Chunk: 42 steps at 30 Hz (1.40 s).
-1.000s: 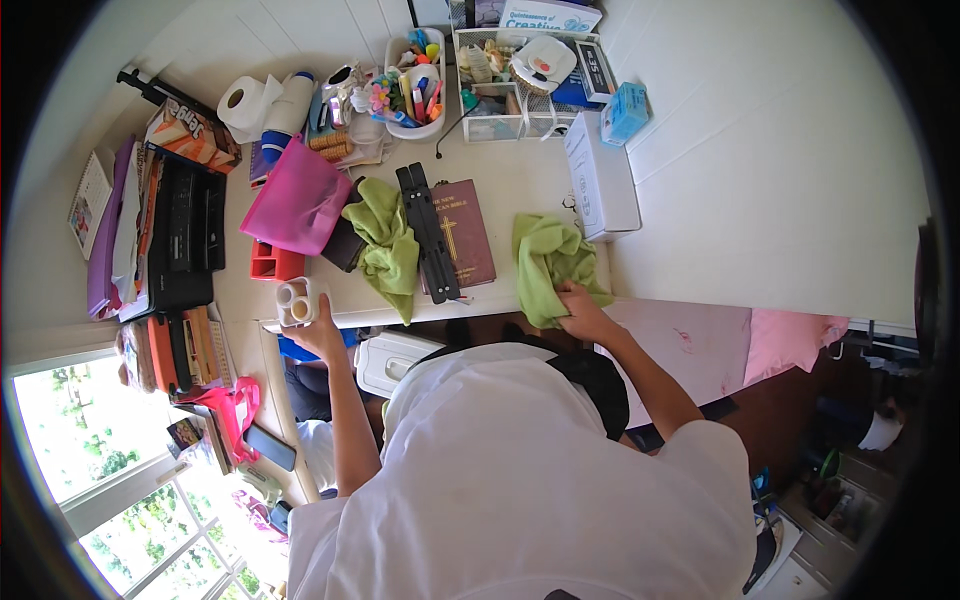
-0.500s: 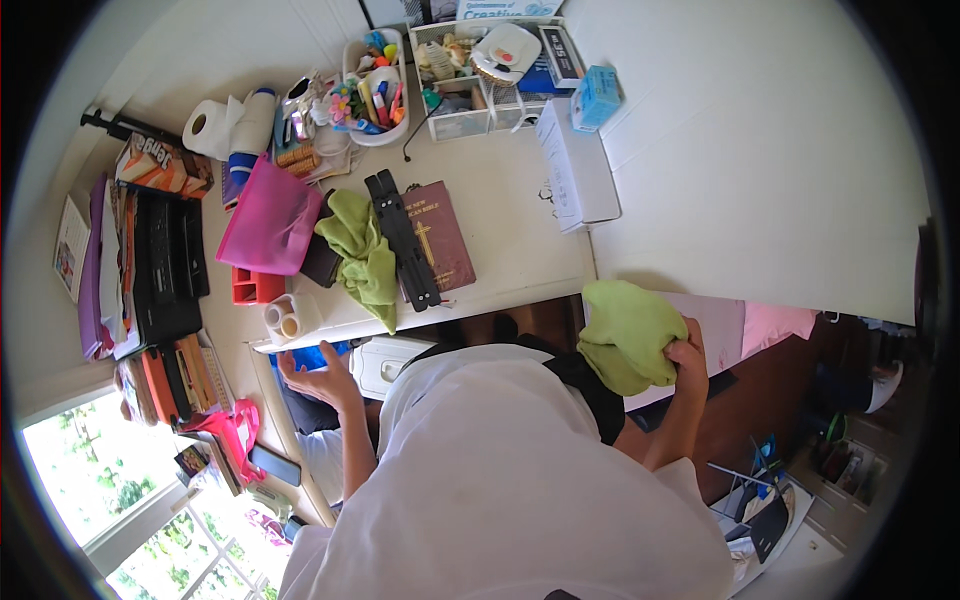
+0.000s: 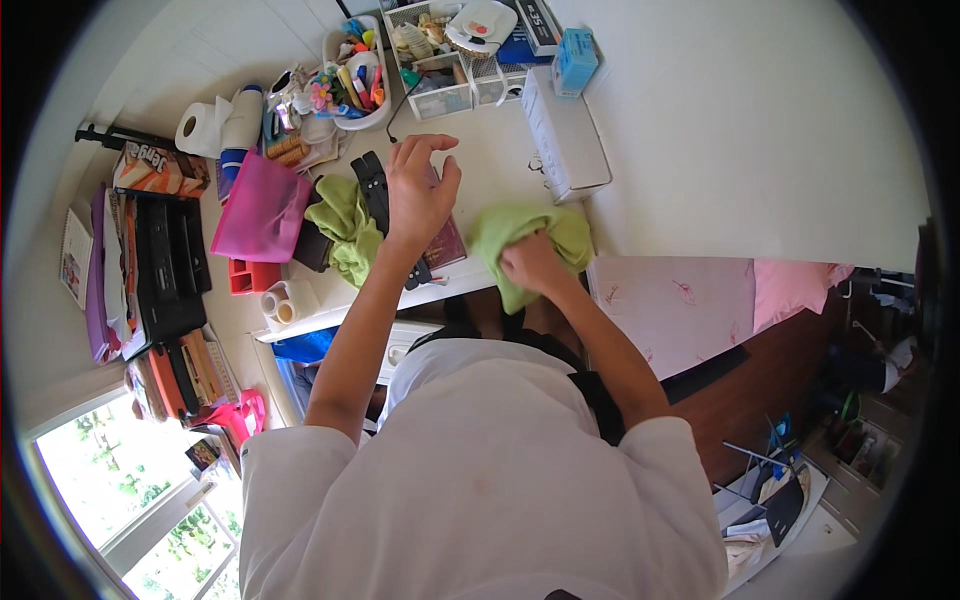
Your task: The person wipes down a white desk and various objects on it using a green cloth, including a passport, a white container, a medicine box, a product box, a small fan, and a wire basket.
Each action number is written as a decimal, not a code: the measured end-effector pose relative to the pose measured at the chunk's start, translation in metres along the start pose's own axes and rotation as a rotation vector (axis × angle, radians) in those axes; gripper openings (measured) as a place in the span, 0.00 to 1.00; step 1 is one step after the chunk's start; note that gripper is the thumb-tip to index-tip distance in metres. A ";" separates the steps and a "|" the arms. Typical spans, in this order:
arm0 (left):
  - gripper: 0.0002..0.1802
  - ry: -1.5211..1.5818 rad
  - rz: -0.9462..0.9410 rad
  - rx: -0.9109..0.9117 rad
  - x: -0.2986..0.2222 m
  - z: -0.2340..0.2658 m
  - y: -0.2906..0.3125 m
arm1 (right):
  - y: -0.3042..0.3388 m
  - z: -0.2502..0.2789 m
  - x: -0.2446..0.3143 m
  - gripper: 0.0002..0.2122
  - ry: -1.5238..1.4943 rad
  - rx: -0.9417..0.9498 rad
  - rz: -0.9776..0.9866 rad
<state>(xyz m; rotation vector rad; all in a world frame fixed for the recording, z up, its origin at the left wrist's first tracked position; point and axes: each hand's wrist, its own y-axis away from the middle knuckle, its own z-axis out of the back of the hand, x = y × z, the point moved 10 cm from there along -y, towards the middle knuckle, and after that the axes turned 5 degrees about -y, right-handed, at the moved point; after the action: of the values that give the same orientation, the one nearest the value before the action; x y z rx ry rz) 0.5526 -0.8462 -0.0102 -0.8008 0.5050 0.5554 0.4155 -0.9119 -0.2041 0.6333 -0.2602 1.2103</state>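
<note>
My right hand point(image 3: 535, 262) is closed on a green cloth point(image 3: 545, 228), bunched up at the front edge of the desk. My left hand point(image 3: 420, 195) is above the desk with fingers curved and thumb apart, nothing between them. Under it lie a maroon book point(image 3: 446, 246) and a long black folded object point(image 3: 372, 190), both partly hidden by the hand and forearm. Another green cloth point(image 3: 345, 230) lies crumpled to the left of them, beside a pink pouch point(image 3: 258, 208).
At the back of the white desk point(image 3: 490, 165) stand a white tub of pens point(image 3: 355, 85) and a mesh organizer point(image 3: 440, 95). A long white box point(image 3: 565, 135) with a blue box point(image 3: 575, 62) lines the right wall. Tape rolls point(image 3: 285, 305) and a red holder point(image 3: 252, 277) sit front left.
My right hand has brought the green cloth leftward from beyond the desk's right end onto the desk. My left hand has risen from the desk's front left to above the book.
</note>
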 end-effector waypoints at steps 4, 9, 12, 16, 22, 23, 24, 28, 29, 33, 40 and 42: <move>0.11 0.206 0.163 0.105 0.028 -0.030 0.016 | 0.102 -0.032 -0.038 0.09 -0.208 -0.064 0.237; 0.13 0.395 0.446 0.326 0.042 -0.086 0.031 | 0.191 -0.046 -0.165 0.13 -1.159 -0.103 -0.541; 0.28 0.366 0.462 0.411 0.031 -0.119 0.023 | 0.168 0.031 -0.114 0.13 -0.887 -0.292 -0.422; 0.48 0.237 0.597 0.476 0.022 -0.164 0.020 | 0.098 0.048 -0.070 0.12 -0.337 -0.542 -0.217; 0.60 0.423 0.641 0.659 0.013 -0.213 0.037 | 0.090 0.003 -0.055 0.11 -0.271 -0.461 0.056; 0.60 0.499 0.633 0.700 0.015 -0.220 0.038 | 0.089 -0.005 -0.057 0.12 -0.232 -0.334 0.057; 0.60 0.580 0.616 0.737 0.013 -0.224 0.037 | 0.096 -0.004 -0.066 0.12 -0.227 -0.337 0.053; 0.43 0.584 0.785 0.663 0.023 -0.204 0.074 | 0.141 -0.088 -0.165 0.17 -0.260 0.018 -0.325; 0.34 0.677 0.892 0.760 0.021 -0.197 0.099 | 0.152 -0.086 -0.175 0.17 -0.260 0.016 -0.324; 0.21 0.723 1.325 1.549 0.004 -0.185 0.257 | 0.195 -0.089 -0.190 0.17 -0.960 -0.065 -0.627; 0.17 1.169 1.504 0.596 0.018 -0.237 0.298 | 0.272 -0.122 -0.191 0.17 -1.090 -0.188 -0.809; 0.12 0.977 1.389 0.590 0.028 -0.238 0.296 | 0.293 -0.122 -0.185 0.18 -1.055 -0.161 -0.832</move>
<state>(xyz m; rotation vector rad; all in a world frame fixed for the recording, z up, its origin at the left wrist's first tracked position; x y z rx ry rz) 0.3367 -0.8541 -0.3239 0.0383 2.0817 1.1729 0.0621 -0.9257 -0.3036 1.0574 -0.8599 -0.0265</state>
